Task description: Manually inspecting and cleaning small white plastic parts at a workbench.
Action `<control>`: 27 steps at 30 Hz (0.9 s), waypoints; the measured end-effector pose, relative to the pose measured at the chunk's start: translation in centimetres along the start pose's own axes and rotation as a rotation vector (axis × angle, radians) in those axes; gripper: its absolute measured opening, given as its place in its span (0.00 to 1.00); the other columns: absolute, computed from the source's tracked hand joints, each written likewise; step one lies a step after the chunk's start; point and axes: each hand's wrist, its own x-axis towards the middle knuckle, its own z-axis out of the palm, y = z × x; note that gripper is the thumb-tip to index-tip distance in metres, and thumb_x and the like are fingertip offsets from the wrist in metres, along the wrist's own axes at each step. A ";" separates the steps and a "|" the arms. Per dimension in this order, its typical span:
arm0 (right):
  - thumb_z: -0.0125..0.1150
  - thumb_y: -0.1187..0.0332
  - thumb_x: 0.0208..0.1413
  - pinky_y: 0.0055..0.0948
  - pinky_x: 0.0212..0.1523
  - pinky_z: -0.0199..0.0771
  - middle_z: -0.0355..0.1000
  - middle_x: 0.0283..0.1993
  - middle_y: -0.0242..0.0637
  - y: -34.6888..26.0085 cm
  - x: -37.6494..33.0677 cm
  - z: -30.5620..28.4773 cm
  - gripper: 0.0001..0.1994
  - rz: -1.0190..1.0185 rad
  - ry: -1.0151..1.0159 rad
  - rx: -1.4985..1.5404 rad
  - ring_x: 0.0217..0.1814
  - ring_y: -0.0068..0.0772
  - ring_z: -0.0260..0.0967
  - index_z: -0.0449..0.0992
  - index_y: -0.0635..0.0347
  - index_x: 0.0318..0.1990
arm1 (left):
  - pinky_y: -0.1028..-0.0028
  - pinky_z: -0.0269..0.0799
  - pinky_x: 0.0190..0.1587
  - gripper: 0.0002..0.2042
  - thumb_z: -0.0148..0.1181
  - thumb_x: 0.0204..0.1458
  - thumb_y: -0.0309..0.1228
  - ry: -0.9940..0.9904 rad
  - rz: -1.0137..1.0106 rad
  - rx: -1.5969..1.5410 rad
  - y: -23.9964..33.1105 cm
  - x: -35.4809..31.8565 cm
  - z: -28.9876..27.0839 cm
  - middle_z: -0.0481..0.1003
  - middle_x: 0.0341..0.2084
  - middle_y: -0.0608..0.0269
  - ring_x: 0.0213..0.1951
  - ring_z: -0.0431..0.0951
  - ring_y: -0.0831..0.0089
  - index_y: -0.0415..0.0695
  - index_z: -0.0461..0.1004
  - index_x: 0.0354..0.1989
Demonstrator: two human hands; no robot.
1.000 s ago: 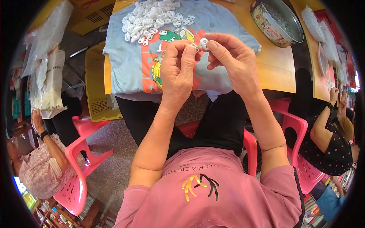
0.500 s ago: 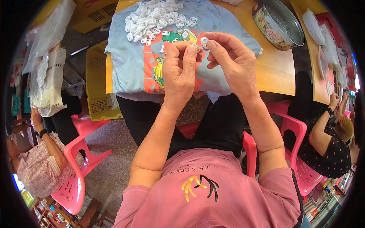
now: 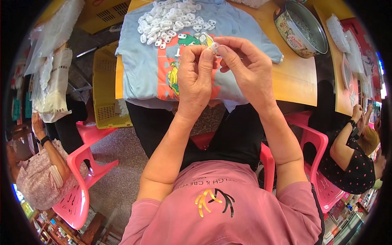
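Over the table, my two hands meet at their fingertips. My left hand (image 3: 195, 79) is pinched, thumb against forefinger, on a small white part whose shape is mostly hidden. In my right hand (image 3: 248, 69), thumb and forefinger grip a white oval plastic piece (image 3: 215, 46) with holes, touching or nearly touching the left hand's part. Beneath them spreads a light blue T-shirt (image 3: 139, 77) with a red, green and yellow print. A heap of similar white plastic pieces (image 3: 167, 20) lies on its far part. One small white peg (image 3: 177, 53) rests on the print beside my left hand.
At the far right of the wooden table (image 3: 300, 81) stands an oval tin (image 3: 295, 38) holding small clear or whitish bits. A yellow crate (image 3: 107, 87) sits left of the table. People on pink chairs (image 3: 83, 179) are at both sides, with plastic bags (image 3: 53, 81) at left.
My right hand has moved slightly left, bringing the oval piece up against the part in my left hand. The oval piece has turned. The whole view has shifted a little.
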 end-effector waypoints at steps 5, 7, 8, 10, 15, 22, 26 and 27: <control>0.60 0.73 0.61 0.18 0.35 0.75 0.78 0.42 0.33 -0.8 0.2 -0.3 0.10 0.055 -0.043 0.098 0.32 0.16 0.70 0.78 0.66 0.49 | 0.79 0.71 0.39 0.09 0.46 0.68 0.33 -0.048 -0.026 0.018 -0.3 -0.1 -0.6 0.70 0.29 0.69 0.32 0.68 0.83 0.41 0.67 0.39; 0.59 0.73 0.62 0.18 0.35 0.75 0.78 0.42 0.33 -0.7 0.2 -0.3 0.10 0.040 -0.042 0.075 0.32 0.16 0.70 0.78 0.66 0.48 | 0.80 0.68 0.38 0.09 0.45 0.68 0.33 -0.095 -0.025 0.096 -0.1 -0.1 -0.7 0.69 0.29 0.70 0.32 0.67 0.84 0.42 0.66 0.37; 0.59 0.73 0.62 0.18 0.35 0.75 0.78 0.42 0.33 -0.7 0.2 -0.3 0.10 0.026 -0.041 0.052 0.32 0.16 0.70 0.78 0.66 0.48 | 0.80 0.68 0.38 0.09 0.45 0.68 0.33 -0.094 -0.025 0.095 -0.1 -0.1 -0.6 0.69 0.29 0.70 0.32 0.67 0.84 0.42 0.66 0.37; 0.59 0.73 0.62 0.18 0.35 0.75 0.78 0.42 0.33 -0.4 0.2 0.1 0.10 0.023 -0.022 0.063 0.32 0.16 0.70 0.78 0.66 0.48 | 0.83 0.56 0.25 0.09 0.48 0.67 0.33 -0.043 0.022 0.070 -0.2 -0.1 -0.3 0.64 0.24 0.74 0.25 0.58 0.88 0.43 0.66 0.34; 0.58 0.75 0.62 0.17 0.35 0.74 0.77 0.42 0.33 -0.2 0.3 0.9 0.09 -0.059 -0.002 0.007 0.32 0.17 0.71 0.78 0.67 0.48 | 0.82 0.57 0.26 0.09 0.48 0.67 0.32 -0.006 0.056 0.050 -0.5 0.0 -0.4 0.63 0.24 0.74 0.26 0.58 0.86 0.43 0.66 0.35; 0.58 0.75 0.62 0.17 0.36 0.74 0.72 0.37 0.30 0.0 0.4 1.7 0.09 -0.108 -0.001 -0.010 0.34 0.17 0.71 0.78 0.67 0.48 | 0.82 0.62 0.31 0.08 0.48 0.67 0.32 0.055 0.121 0.075 -0.5 -0.1 -0.2 0.66 0.28 0.72 0.28 0.61 0.85 0.42 0.66 0.36; 0.58 0.75 0.63 0.18 0.35 0.74 0.71 0.36 0.29 -0.7 0.4 1.8 0.09 -0.082 -0.021 0.074 0.34 0.17 0.71 0.77 0.68 0.48 | 0.82 0.64 0.33 0.08 0.48 0.67 0.32 0.039 0.097 0.012 -0.3 -0.3 -0.2 0.67 0.29 0.71 0.30 0.63 0.85 0.42 0.66 0.37; 0.58 0.75 0.63 0.18 0.35 0.74 0.71 0.36 0.29 -0.7 0.4 1.8 0.09 -0.084 -0.021 0.074 0.34 0.17 0.71 0.77 0.68 0.48 | 0.82 0.64 0.33 0.08 0.48 0.67 0.32 0.038 0.111 0.000 -0.4 -0.3 -0.3 0.67 0.29 0.71 0.30 0.63 0.85 0.42 0.65 0.37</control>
